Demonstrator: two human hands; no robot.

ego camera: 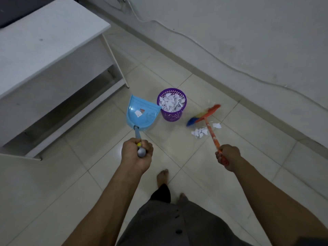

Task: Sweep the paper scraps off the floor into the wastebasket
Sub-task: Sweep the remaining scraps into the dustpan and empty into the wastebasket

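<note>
Left hand grips the blue dustpan handle, just left of the purple wastebasket; right hand grips the broom, right of it, beside paper scraps.

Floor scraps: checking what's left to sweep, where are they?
Head view: the floor scraps lie right of the purple wastebasket, on both sides of the broom handle, nearer the person than its bristles.

- The room was dim and grey, the light soft and even.
- A faint glare lay on the floor tiles.
- The broom head was motion-blurred.
- Straight lines bowed toward the edges.
</note>
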